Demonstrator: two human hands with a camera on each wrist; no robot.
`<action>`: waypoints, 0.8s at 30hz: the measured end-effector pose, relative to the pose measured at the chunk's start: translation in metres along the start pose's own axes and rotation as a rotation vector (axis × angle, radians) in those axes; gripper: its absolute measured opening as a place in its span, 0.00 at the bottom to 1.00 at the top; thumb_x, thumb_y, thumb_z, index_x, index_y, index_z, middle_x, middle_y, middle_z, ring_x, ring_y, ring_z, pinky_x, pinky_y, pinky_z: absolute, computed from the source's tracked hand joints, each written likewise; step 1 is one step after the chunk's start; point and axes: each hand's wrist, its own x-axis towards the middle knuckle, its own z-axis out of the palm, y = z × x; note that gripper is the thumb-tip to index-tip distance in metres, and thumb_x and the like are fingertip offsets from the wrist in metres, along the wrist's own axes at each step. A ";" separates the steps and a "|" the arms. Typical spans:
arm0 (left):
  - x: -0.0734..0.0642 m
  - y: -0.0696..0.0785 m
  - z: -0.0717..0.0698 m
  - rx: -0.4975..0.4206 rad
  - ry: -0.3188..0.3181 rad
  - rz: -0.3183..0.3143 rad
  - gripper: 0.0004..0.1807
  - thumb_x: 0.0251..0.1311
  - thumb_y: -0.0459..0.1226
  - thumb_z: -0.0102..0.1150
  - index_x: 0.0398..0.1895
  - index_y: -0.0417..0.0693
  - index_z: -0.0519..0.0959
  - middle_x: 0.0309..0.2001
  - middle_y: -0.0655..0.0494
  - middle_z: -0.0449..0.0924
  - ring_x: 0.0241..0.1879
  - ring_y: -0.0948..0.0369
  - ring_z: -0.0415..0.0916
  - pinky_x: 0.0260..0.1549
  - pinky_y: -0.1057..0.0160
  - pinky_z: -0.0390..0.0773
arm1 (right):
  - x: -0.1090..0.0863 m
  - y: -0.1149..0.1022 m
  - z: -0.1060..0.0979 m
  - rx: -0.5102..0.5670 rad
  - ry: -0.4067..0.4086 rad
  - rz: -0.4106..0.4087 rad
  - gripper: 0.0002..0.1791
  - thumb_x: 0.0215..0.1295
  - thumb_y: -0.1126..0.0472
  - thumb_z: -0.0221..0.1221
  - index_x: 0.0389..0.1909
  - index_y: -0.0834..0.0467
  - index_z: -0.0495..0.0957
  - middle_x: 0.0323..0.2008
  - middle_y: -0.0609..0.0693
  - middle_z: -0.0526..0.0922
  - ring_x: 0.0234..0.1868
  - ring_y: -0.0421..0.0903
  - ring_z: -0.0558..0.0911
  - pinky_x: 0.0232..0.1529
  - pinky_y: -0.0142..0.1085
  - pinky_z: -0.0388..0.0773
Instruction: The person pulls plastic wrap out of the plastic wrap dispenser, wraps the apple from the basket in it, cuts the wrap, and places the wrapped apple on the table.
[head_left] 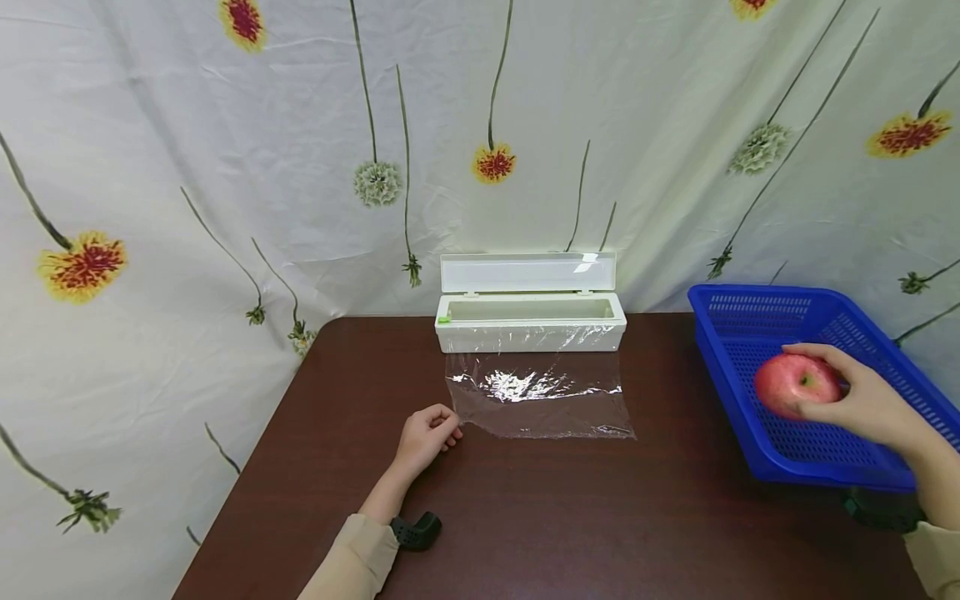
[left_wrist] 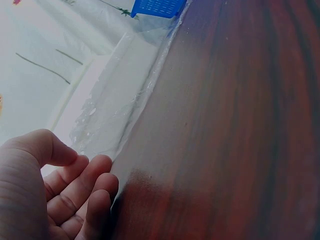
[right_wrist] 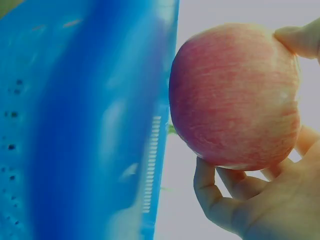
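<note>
Over the blue basket [head_left: 825, 477] in the head view, the right hand [head_left: 873, 404] has a red apple [head_left: 787, 387], the left wrist cam's got the left hand [left_wrist: 65, 185] pinching the clear film [left_wrist: 120, 100], and the right wrist cam shows thumb and fingers [right_wrist: 212, 200] gripping that apple.

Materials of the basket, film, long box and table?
Basket: likely molded plastic, slightly shiny; perforated walls.
Film: thin clear plastic, glossy; strong glare, table showing through.
Long box: probably rigid plastic, smooth white; crisp edges, shiny lid.
Table: wood or wood-look laminate, can't tell; brown, grain streaks.
</note>
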 end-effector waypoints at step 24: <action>0.001 -0.001 0.000 -0.008 0.000 0.002 0.07 0.60 0.28 0.53 0.28 0.33 0.79 0.22 0.43 0.80 0.20 0.52 0.76 0.20 0.61 0.78 | 0.019 -0.048 0.004 0.100 -0.041 -0.128 0.37 0.51 0.68 0.68 0.63 0.56 0.65 0.50 0.38 0.65 0.40 0.32 0.71 0.28 0.32 0.77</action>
